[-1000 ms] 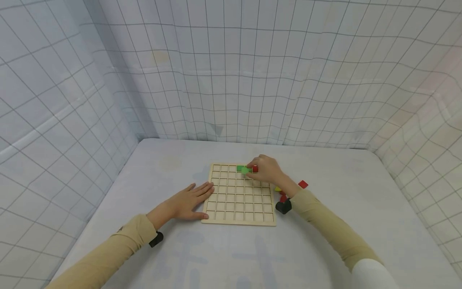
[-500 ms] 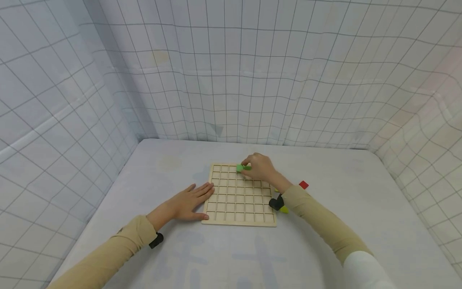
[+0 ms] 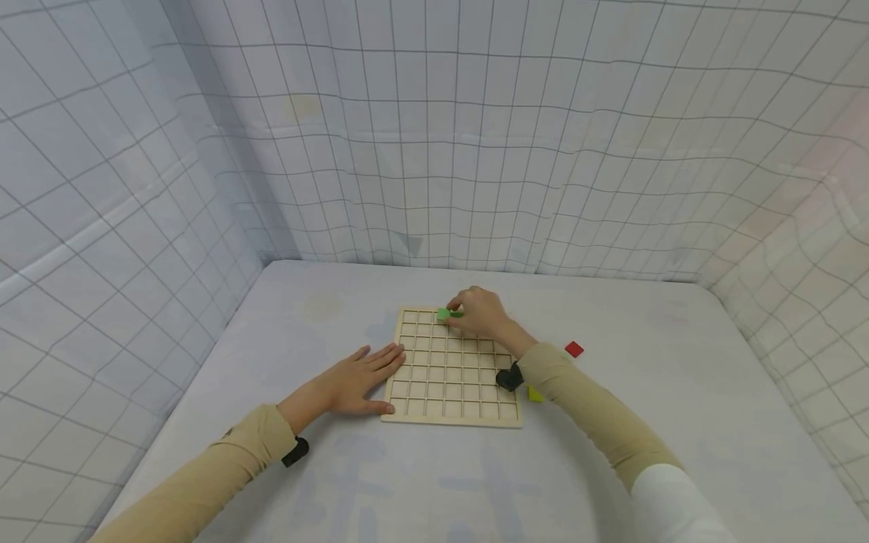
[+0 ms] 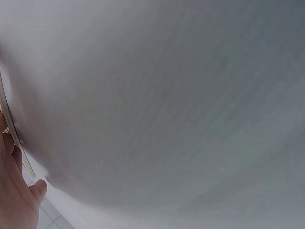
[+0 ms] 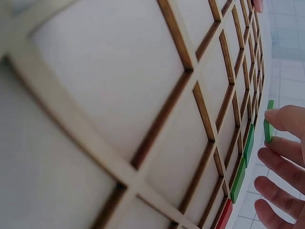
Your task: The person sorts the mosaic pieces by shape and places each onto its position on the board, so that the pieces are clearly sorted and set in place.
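Right hand pinching a green tile over the far row of the grid board; reads as mid-placement.
Tile is between thumb and forefinger, clear of the frame, just beyond the seated green tiles; seated red tile is next in line. Left hand lies flat, fingers spread on the board's left edge, probably bracing it. Next move likely calls for squaring the tile to a bare cell, lowering, then letting go without nudging its neighbours. Loose red tile and yellow piece, partly behind the right sleeve, sit on the counter.
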{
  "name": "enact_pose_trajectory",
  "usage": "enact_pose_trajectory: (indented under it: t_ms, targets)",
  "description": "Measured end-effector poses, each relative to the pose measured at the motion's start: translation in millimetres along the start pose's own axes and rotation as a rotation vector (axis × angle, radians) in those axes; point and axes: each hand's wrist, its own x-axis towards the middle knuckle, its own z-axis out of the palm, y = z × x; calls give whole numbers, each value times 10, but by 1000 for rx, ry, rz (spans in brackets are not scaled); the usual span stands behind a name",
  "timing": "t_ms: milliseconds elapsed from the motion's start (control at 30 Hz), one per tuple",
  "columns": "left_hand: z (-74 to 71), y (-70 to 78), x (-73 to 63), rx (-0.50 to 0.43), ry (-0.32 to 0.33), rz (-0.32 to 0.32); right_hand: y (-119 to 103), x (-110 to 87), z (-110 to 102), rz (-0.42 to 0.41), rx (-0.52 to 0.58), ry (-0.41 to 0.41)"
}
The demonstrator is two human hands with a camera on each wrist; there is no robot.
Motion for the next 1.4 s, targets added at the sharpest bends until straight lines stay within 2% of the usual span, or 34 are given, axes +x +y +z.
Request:
enact_pose_trajectory:
  t_ms: [567,800,1400]
  targets:
    - [13,-7,-5,-19,26,19,-32,73,84,58,41,-31]
    - [22,-22,2,-7,4,0,-39,74,98,69,44,-38]
    - [45,-35,27,-8,-10,-7,-8,49,87,35,88,-39]
